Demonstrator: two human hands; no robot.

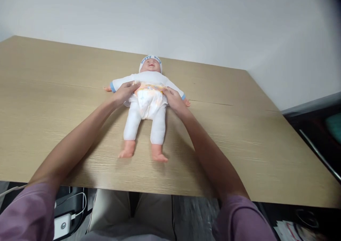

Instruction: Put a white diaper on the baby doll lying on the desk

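Observation:
A baby doll point(158, 127) in a white outfit with blue cuffs and a lettered cap lies on its back, feet toward me. Around its hips and over its white trousers sits a white diaper point(149, 102) with an orange patterned waistband. My left hand point(127, 92) grips the waistband's left end, thumb on top and fingers curled under it. At the other end, my right hand point(172, 96) pinches the band near the doll's side. Both hands are closed, and the fingertips beneath the diaper are hidden.
The doll rests on a wide wooden table point(239, 145) against a pale wall point(170, 17). Below the near edge, a white power bank point(62, 226) with a cable is at lower left. Papers point(289, 231) show at lower right, and a dark object point(317, 127) stands beyond the right edge.

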